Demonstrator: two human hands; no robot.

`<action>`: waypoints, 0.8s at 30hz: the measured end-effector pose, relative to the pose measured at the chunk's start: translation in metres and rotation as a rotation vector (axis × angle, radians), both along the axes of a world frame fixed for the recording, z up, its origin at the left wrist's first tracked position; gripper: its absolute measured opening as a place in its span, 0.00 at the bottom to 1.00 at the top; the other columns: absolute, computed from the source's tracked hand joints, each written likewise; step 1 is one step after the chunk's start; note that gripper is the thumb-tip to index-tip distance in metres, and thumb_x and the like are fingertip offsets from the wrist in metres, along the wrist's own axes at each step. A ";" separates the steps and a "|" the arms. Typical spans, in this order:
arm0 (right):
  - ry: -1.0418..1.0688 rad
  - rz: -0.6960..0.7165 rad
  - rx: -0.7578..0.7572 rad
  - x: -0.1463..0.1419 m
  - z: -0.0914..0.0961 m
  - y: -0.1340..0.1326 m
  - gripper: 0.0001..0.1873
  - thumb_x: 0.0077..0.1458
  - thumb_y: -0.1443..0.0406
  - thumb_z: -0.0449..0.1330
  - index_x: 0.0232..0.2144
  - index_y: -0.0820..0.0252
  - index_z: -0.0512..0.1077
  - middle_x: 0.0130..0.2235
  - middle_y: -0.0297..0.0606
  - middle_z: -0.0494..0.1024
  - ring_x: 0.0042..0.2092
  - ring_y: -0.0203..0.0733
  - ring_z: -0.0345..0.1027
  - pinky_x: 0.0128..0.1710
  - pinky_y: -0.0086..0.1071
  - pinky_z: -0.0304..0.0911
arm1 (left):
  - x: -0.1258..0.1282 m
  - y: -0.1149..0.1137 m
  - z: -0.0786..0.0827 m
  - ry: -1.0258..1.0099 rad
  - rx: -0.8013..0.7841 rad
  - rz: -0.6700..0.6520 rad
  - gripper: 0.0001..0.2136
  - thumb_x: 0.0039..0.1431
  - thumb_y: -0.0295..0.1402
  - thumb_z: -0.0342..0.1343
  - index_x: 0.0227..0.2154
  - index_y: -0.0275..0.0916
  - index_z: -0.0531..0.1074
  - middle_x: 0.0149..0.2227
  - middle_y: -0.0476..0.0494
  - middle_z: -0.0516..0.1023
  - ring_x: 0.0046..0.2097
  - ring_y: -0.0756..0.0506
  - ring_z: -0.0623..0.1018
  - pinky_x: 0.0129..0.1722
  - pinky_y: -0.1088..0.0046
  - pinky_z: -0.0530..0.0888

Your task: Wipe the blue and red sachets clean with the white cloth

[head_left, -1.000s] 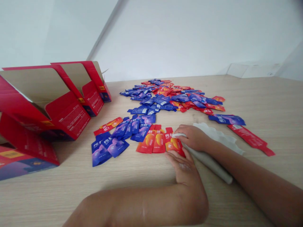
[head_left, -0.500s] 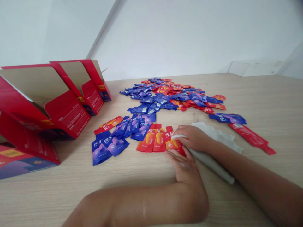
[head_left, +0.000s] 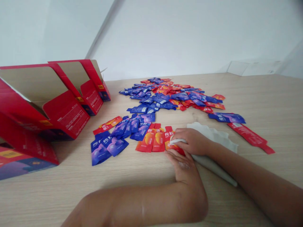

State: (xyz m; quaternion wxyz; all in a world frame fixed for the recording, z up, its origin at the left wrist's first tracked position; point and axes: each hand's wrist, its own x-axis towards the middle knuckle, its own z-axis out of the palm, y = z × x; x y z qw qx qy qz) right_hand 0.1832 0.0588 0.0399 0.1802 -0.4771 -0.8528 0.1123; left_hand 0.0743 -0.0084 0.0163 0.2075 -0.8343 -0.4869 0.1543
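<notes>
Right hand: fingers pinching a corner of the white cloth over the face of a red sachet, which lies on the worktop at the right end of a short row. Left hand: fingers extended, thumb apart, at the sachet's near edge. Two neighbouring red sachets lie just left; beyond is a mixed sachet heap. Open red cartons stand at left.

The right hand (cloth included) has slid down the red sachet.
</notes>
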 end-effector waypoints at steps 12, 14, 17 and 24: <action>0.003 -0.134 0.102 0.006 -0.003 0.003 0.11 0.52 0.68 0.53 0.36 0.61 0.73 0.35 0.40 0.74 0.37 0.41 0.66 0.37 0.32 0.58 | 0.000 -0.001 0.002 -0.080 -0.014 0.013 0.24 0.58 0.25 0.41 0.58 0.28 0.54 0.51 0.19 0.68 0.51 0.33 0.70 0.51 0.48 0.64; 0.019 -0.064 0.089 0.001 0.000 -0.001 0.11 0.52 0.68 0.53 0.36 0.60 0.73 0.34 0.39 0.74 0.36 0.41 0.66 0.36 0.32 0.58 | 0.001 0.000 -0.002 -0.110 -0.001 0.028 0.22 0.57 0.23 0.41 0.56 0.28 0.58 0.50 0.19 0.69 0.51 0.33 0.70 0.52 0.49 0.64; 0.002 -0.016 0.043 -0.003 -0.001 -0.001 0.11 0.52 0.68 0.53 0.36 0.60 0.73 0.34 0.38 0.74 0.36 0.40 0.66 0.35 0.31 0.58 | 0.002 0.001 -0.005 -0.093 0.026 0.031 0.21 0.57 0.23 0.40 0.54 0.26 0.61 0.51 0.19 0.68 0.51 0.32 0.70 0.51 0.49 0.64; -0.027 -0.192 0.039 0.010 -0.012 0.014 0.11 0.53 0.68 0.52 0.36 0.62 0.73 0.37 0.41 0.74 0.38 0.41 0.67 0.39 0.32 0.58 | -0.001 0.000 0.002 0.028 -0.007 -0.012 0.25 0.59 0.27 0.39 0.59 0.26 0.49 0.51 0.16 0.67 0.51 0.31 0.70 0.50 0.45 0.63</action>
